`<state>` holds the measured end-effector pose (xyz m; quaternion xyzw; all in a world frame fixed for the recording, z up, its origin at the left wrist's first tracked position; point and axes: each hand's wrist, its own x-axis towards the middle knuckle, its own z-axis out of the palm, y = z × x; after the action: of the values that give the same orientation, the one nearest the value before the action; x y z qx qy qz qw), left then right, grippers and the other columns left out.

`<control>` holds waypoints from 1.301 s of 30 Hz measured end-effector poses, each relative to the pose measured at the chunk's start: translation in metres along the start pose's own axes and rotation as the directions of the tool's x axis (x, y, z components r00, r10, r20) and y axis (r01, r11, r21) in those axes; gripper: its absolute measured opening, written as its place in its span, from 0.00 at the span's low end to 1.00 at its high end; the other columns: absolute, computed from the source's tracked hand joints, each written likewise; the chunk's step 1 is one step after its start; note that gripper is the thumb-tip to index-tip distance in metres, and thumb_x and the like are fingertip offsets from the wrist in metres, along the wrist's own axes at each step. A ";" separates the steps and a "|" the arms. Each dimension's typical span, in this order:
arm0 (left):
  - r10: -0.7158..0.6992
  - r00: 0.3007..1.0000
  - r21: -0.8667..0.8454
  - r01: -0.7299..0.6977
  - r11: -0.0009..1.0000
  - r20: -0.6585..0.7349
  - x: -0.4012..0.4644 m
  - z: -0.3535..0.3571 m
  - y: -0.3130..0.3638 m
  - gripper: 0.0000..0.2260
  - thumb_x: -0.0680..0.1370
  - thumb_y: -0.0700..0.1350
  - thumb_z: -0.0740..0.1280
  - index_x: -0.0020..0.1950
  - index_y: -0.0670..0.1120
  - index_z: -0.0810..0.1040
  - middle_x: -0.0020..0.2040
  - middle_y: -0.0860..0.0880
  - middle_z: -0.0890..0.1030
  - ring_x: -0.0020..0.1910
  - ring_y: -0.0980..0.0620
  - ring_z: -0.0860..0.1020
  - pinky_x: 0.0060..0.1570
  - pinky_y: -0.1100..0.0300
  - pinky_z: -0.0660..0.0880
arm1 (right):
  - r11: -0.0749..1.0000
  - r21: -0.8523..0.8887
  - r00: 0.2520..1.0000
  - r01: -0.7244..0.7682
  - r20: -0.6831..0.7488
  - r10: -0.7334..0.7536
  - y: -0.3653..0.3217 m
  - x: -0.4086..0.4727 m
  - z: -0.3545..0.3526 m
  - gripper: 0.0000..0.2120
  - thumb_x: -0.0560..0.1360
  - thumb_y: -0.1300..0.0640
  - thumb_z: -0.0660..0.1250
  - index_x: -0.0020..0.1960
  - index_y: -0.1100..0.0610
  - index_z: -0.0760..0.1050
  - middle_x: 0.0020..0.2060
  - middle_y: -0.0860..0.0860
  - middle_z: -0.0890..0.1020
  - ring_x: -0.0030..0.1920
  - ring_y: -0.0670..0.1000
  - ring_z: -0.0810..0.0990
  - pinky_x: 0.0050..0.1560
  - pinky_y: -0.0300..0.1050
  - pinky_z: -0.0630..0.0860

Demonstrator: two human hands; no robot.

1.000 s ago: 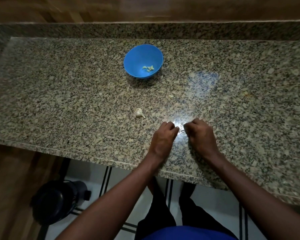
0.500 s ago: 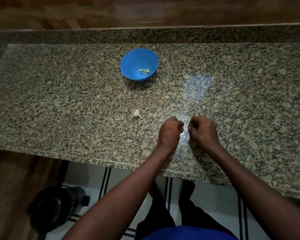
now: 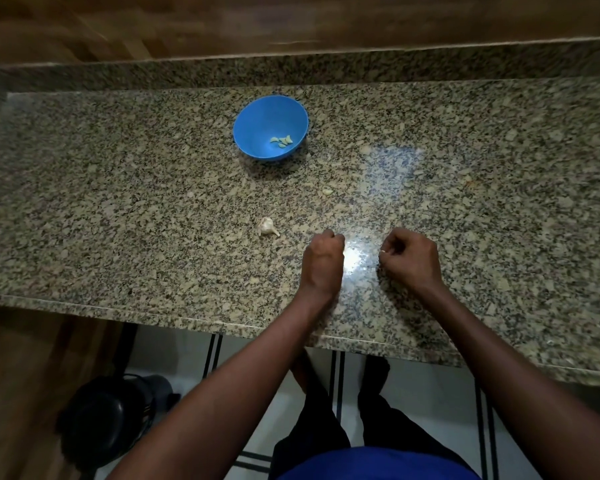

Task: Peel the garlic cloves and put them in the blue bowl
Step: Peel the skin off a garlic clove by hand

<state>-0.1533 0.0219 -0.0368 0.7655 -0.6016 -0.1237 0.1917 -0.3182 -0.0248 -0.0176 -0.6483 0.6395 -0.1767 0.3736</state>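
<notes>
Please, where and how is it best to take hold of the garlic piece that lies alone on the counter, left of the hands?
Probably pinch the garlic piece across its rounded body, coming from above. Its thin tail points right toward the left hand and looks too slim to hold. Nothing lies close around it.

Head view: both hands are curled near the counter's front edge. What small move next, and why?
Probably bring the hands back together to finish peeling: the right hand pinches something small and pale, the left hand is curled, and the round blue plastic bowl sits farther back.
</notes>
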 end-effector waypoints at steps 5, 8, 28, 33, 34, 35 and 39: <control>-0.219 0.955 -0.386 0.283 0.878 0.203 -0.001 -0.006 0.013 0.03 0.76 0.37 0.74 0.47 0.42 0.87 0.41 0.49 0.87 0.36 0.56 0.83 0.42 0.61 0.83 | 0.992 0.109 0.998 -0.065 0.015 0.064 -0.003 -0.002 -0.005 0.07 0.68 0.63 0.76 0.37 0.53 0.81 0.31 0.47 0.83 0.35 0.49 0.84 0.37 0.42 0.79; -0.187 0.954 -0.455 0.277 0.846 0.233 -0.007 -0.009 0.020 0.03 0.75 0.39 0.76 0.49 0.43 0.88 0.43 0.48 0.88 0.38 0.57 0.84 0.43 0.65 0.82 | 0.979 0.165 0.993 -0.117 0.018 0.115 0.001 -0.002 -0.014 0.07 0.66 0.65 0.74 0.35 0.54 0.81 0.30 0.49 0.84 0.35 0.52 0.85 0.41 0.53 0.85; -0.124 0.976 -0.303 0.174 0.937 0.178 0.002 -0.005 0.033 0.04 0.76 0.36 0.74 0.50 0.41 0.87 0.45 0.47 0.87 0.36 0.59 0.81 0.37 0.73 0.77 | 0.972 0.166 0.986 -0.166 0.039 0.162 0.016 -0.013 -0.025 0.07 0.69 0.67 0.72 0.34 0.58 0.79 0.29 0.49 0.84 0.32 0.48 0.85 0.32 0.40 0.79; 0.088 0.977 -0.161 -0.057 0.985 0.195 -0.016 0.014 0.063 0.07 0.76 0.34 0.69 0.42 0.41 0.85 0.40 0.45 0.82 0.36 0.49 0.78 0.37 0.52 0.80 | 0.997 -0.021 0.997 -0.074 0.004 0.074 0.016 -0.011 -0.026 0.05 0.68 0.64 0.70 0.35 0.59 0.77 0.32 0.51 0.82 0.35 0.50 0.80 0.32 0.39 0.70; 0.131 0.974 -0.114 -0.111 0.987 0.183 -0.020 0.017 0.065 0.07 0.76 0.33 0.69 0.40 0.40 0.83 0.38 0.44 0.79 0.34 0.48 0.77 0.34 0.49 0.80 | 0.997 -0.030 0.998 -0.069 0.003 0.069 0.016 -0.010 -0.026 0.05 0.68 0.64 0.70 0.35 0.59 0.77 0.31 0.51 0.82 0.35 0.50 0.79 0.31 0.38 0.68; 0.163 0.971 -0.081 -0.151 0.985 0.175 -0.022 0.019 0.064 0.07 0.76 0.32 0.69 0.39 0.39 0.82 0.37 0.44 0.78 0.33 0.47 0.75 0.32 0.47 0.79 | 0.997 -0.037 0.998 -0.063 0.003 0.063 0.017 -0.010 -0.027 0.05 0.68 0.64 0.71 0.34 0.59 0.77 0.31 0.50 0.81 0.34 0.50 0.79 0.31 0.38 0.67; 0.135 0.981 -0.056 -0.129 0.990 0.142 -0.023 0.019 0.053 0.08 0.76 0.31 0.68 0.38 0.39 0.81 0.37 0.43 0.78 0.34 0.45 0.76 0.32 0.47 0.79 | 0.998 -0.044 0.998 -0.046 0.030 0.047 0.023 -0.007 -0.032 0.07 0.67 0.63 0.72 0.33 0.58 0.76 0.29 0.49 0.81 0.34 0.52 0.81 0.34 0.43 0.74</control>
<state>-0.2137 0.0304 -0.0316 0.7082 -0.6604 -0.1799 0.1729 -0.3577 -0.0240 -0.0106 -0.6438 0.6523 -0.1441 0.3732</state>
